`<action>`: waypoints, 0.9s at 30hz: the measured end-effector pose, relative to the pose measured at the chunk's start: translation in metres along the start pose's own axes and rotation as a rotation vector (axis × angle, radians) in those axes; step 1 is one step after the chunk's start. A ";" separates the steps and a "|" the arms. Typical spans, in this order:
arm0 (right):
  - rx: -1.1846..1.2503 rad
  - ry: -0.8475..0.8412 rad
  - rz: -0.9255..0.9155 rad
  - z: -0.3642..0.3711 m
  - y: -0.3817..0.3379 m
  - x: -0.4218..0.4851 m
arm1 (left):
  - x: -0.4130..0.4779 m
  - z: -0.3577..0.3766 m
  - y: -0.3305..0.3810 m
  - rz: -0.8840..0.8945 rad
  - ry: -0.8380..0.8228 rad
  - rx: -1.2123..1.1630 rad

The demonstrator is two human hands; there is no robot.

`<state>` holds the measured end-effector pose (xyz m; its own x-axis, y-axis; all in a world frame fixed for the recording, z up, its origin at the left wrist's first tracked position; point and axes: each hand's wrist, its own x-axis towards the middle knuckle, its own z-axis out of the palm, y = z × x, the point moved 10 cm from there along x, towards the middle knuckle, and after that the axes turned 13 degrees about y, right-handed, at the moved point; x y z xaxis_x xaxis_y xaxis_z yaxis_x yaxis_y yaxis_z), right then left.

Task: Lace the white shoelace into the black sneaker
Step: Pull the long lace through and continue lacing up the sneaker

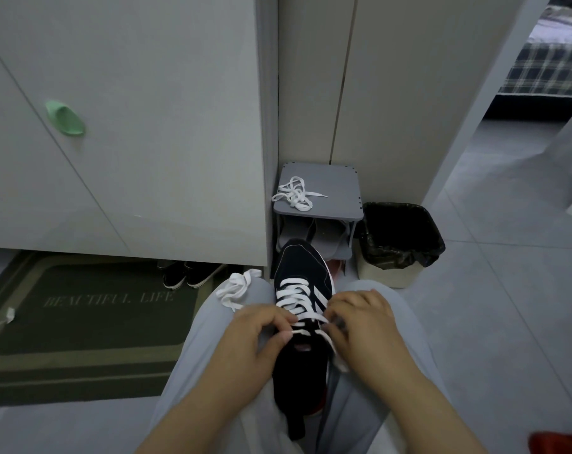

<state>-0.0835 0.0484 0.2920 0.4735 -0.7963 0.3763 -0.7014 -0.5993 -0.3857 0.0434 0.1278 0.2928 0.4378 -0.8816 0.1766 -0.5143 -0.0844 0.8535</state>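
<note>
Lap (219, 348): black sneaker (299, 267), white shoelace (294, 298) crisscrossed

Sneaker (302, 283) between the knees (392, 299) — stool (333, 188) behind it, spare lace (294, 193) on stool, bin (399, 247) right of stool

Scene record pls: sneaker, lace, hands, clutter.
sneaker: black, between the knees, toe pointing away
lace: white, crossed through the rows nearer the toe
left hand: pinches lace at sneaker's left side
right hand: fingers curled on lace at right side
lace bundle: on left knee
spare lace: on grey rack
bin: right of rack
</note>
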 end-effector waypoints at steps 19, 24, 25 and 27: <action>0.855 0.199 0.475 -0.062 0.028 -0.004 | 0.021 -0.063 -0.006 0.082 0.019 0.592; 0.915 0.238 0.603 -0.057 0.040 -0.011 | 0.022 -0.112 -0.006 -0.249 0.464 -0.344; 0.921 0.239 0.616 -0.054 0.040 -0.011 | 0.022 -0.109 -0.009 -0.324 0.496 -0.605; 0.951 0.225 0.631 -0.048 0.037 -0.011 | 0.024 -0.093 -0.005 -0.433 0.466 -0.953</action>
<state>-0.1407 0.0392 0.3140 0.0106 -0.9999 -0.0044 -0.0508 0.0039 -0.9987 0.1249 0.1504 0.3383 0.7749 -0.5897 -0.2275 0.4270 0.2229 0.8764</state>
